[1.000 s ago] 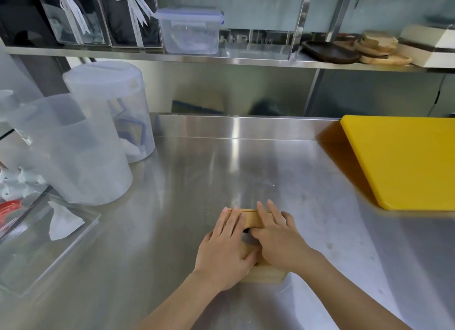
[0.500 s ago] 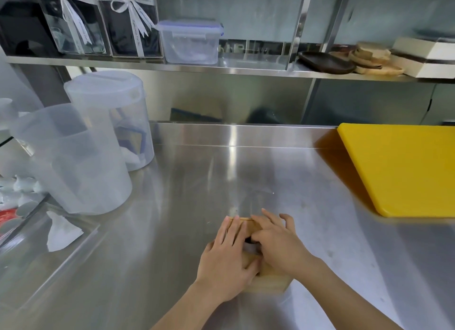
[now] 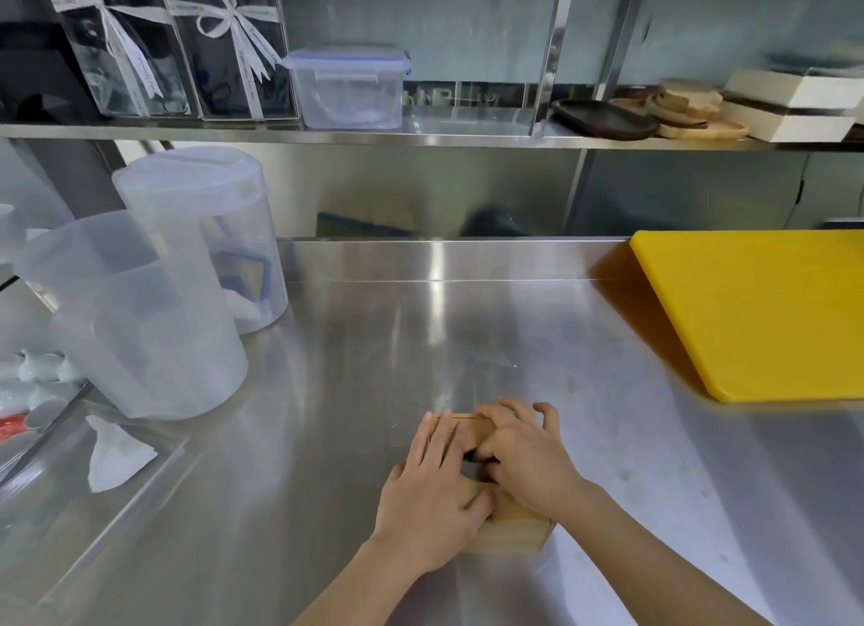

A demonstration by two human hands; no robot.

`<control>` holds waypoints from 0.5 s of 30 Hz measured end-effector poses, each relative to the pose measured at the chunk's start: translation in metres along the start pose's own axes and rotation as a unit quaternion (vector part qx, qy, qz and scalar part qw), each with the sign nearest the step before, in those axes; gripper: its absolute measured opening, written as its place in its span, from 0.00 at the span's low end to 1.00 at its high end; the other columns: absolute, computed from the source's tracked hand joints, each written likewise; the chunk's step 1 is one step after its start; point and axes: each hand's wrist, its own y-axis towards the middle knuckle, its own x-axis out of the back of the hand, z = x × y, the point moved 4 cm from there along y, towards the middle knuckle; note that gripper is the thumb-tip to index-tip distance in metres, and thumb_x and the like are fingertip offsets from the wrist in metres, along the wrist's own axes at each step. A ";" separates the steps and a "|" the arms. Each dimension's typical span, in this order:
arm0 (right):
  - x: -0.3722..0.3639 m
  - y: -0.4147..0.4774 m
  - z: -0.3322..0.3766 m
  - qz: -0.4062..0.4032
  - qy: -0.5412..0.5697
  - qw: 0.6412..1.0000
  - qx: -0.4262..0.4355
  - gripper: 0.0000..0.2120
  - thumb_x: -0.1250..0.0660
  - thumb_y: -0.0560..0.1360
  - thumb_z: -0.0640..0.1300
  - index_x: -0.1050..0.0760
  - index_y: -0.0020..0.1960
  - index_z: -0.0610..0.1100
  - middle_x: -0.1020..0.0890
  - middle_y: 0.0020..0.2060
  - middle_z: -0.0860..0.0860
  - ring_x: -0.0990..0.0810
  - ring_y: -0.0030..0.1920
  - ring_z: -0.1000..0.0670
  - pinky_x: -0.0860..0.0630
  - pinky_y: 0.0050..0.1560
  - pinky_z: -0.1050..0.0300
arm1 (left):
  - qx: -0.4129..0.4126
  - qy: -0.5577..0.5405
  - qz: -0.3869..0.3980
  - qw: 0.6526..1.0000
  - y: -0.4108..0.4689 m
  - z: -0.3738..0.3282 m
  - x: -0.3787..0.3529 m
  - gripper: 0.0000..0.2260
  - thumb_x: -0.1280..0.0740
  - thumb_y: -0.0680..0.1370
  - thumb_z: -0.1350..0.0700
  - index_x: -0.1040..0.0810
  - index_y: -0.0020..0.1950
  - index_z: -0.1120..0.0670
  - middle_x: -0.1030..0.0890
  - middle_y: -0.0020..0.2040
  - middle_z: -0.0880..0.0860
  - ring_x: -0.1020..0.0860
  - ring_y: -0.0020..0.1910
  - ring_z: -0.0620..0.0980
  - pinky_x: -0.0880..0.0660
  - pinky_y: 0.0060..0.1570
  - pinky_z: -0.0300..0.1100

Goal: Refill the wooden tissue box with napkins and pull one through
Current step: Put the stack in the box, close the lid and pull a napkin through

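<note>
A small wooden tissue box (image 3: 512,534) sits on the steel counter near the front edge, mostly covered by both hands. My left hand (image 3: 432,494) lies flat on the left half of its lid, fingers spread. My right hand (image 3: 526,459) rests on the right half with fingers curled down at the dark slot in the lid's middle. No napkin shows at the slot. A loose white napkin (image 3: 114,452) lies in a clear tray (image 3: 56,522) at the left.
Two translucent plastic pitchers (image 3: 140,326) stand at the left of the counter. A yellow cutting board (image 3: 766,312) lies at the right. The shelf above holds a lidded plastic container (image 3: 348,87), ribboned boxes and wooden dishes (image 3: 603,118).
My right fingers have curled from flat on the lid down to the slot. The left hand stays pressed on the box. The view has tilted up a little.
</note>
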 end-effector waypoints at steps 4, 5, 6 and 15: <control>-0.003 0.002 -0.001 -0.028 0.016 0.999 -0.003 0.10 0.38 0.73 0.41 0.17 0.44 0.45 0.33 0.69 0.52 0.45 0.72 0.48 0.58 0.65 0.48 | -0.002 -0.008 -0.001 1.000 0.000 0.001 0.000 0.31 0.45 0.75 0.37 0.52 0.74 0.44 0.56 0.77 0.41 0.66 0.71 0.37 0.40 0.68 0.43; -0.005 0.002 -0.002 -0.033 0.016 0.999 0.005 0.09 0.37 0.73 0.40 0.18 0.43 0.45 0.32 0.69 0.52 0.45 0.72 0.47 0.58 0.64 0.49 | -0.003 -0.005 -0.002 1.000 -0.001 0.001 -0.001 0.31 0.45 0.75 0.37 0.52 0.74 0.44 0.56 0.77 0.41 0.66 0.70 0.37 0.40 0.68 0.43; -0.006 0.001 -0.003 -0.043 0.011 0.999 0.019 0.09 0.37 0.72 0.40 0.18 0.41 0.45 0.31 0.68 0.52 0.44 0.72 0.47 0.59 0.63 0.49 | -0.005 -0.005 -0.002 1.000 -0.001 0.002 -0.001 0.32 0.46 0.74 0.36 0.52 0.74 0.44 0.56 0.77 0.41 0.66 0.70 0.36 0.40 0.68 0.43; 0.003 -0.014 -0.002 -0.037 0.096 0.987 0.122 0.05 0.40 0.72 0.40 0.28 0.38 0.45 0.21 0.38 0.53 0.26 0.44 0.52 0.37 0.58 0.59 | -0.016 -0.045 0.043 0.998 0.001 0.005 0.000 0.28 0.42 0.75 0.39 0.45 0.72 0.43 0.54 0.78 0.44 0.62 0.75 0.43 0.46 0.70 0.48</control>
